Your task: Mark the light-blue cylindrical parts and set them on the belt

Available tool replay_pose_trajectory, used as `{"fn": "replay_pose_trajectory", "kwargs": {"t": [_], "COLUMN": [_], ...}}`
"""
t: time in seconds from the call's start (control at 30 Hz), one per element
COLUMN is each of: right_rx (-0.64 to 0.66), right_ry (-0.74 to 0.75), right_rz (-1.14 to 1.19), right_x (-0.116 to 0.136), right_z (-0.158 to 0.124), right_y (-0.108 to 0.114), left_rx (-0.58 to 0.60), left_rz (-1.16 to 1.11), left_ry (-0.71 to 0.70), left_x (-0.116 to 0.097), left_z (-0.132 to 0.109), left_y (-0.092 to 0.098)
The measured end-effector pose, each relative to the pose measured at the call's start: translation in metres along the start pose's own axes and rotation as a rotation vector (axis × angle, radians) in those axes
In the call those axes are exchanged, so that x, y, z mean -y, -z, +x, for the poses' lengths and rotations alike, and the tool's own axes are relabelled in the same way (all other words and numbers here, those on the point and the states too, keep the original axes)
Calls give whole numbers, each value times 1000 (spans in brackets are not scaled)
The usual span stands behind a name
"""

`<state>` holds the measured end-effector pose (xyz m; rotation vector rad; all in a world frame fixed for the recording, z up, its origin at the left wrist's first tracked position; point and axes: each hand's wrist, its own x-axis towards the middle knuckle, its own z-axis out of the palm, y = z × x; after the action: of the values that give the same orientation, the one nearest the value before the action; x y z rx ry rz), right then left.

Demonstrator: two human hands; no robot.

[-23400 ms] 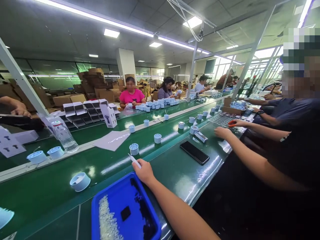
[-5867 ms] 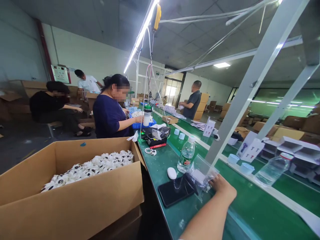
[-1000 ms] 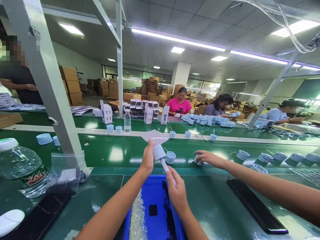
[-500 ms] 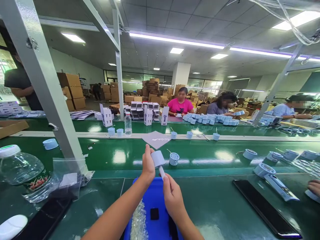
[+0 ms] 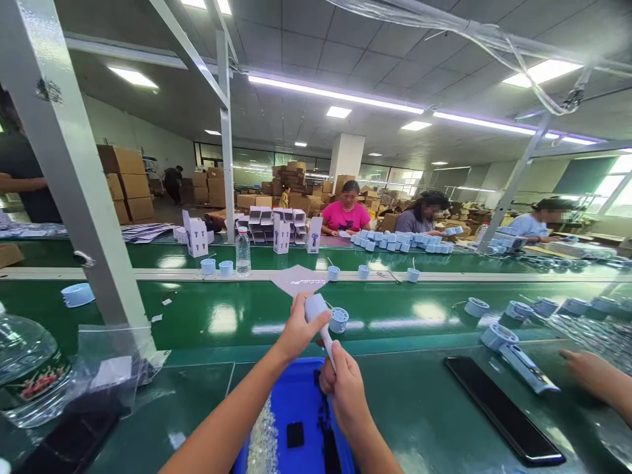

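Note:
Both my hands are on a pale blue handheld fan body (image 5: 316, 304), held tilted above the front of the green belt. My left hand (image 5: 297, 329) wraps the round head, its thumb across the neck. Around the lower handle my right hand (image 5: 345, 385) is closed. Just beyond the head sits a round pale blue housing (image 5: 338, 320). Beneath my hands is a blue tray (image 5: 296, 401) with small clear pieces (image 5: 263, 431), a black square (image 5: 295, 434) and black pieces (image 5: 330, 441) along its right side.
A black phone (image 5: 503, 411) lies to the right, near another fan body (image 5: 528, 368) and a co-worker's hand (image 5: 592, 375). On the left are a metal post (image 5: 99, 197), a plastic bag (image 5: 106, 375) and a large bottle (image 5: 29, 368). A grey sheet (image 5: 299, 280) lies ahead.
The view has swung slightly right. My left thumb now lies across the fan body's neck, and my right hand has turned around the handle. More of the co-worker's hand shows at right.

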<state>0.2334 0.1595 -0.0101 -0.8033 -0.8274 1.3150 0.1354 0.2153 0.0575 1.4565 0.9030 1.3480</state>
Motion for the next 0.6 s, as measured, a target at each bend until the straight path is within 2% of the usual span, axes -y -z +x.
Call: {"fn": "replay_pose_trajectory", "kwargs": {"t": [0.1,0.2,0.33,0.43,0.53,0.6], "right_rx": [26,41,34,56,53,-1], "right_ry": [11,33,54,43,-3,-14], "right_rz": [76,93,65,35,15,24], "right_x": [3,3,2,0,-2,-3], "right_z": [0,-1,-2,-2,2,6], "right_y": [0,-1,-2,-1,1,2], "left_rx": [192,250,195,97,-15,-4], "left_rz": [45,9,-50,-92,23,188], "left_ry": [56,61,89,85,10,-37], "left_x": [-12,-15,-11,-8,-8,-9], "left_z": [-3,-3,-1,2,7,11], "left_y": [6,9,7,10,21,31]}}
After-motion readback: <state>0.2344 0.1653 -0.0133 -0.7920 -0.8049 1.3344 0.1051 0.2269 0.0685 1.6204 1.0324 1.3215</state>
